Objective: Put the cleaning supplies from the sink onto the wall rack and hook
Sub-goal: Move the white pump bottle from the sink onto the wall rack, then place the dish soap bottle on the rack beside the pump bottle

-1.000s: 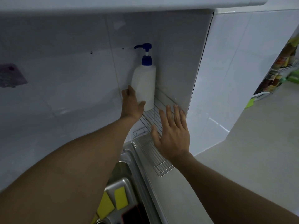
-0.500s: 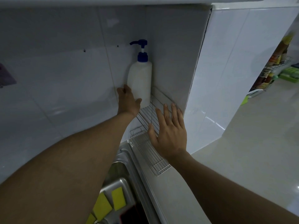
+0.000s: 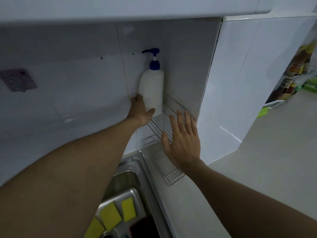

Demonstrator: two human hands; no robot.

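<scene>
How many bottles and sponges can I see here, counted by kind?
Pump bottle: 1
Yellow sponges: 3
Total: 4

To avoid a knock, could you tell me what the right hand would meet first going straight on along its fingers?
Probably the tiled side wall just beyond the right hand, above the wire rack; depth is unclear.
</scene>
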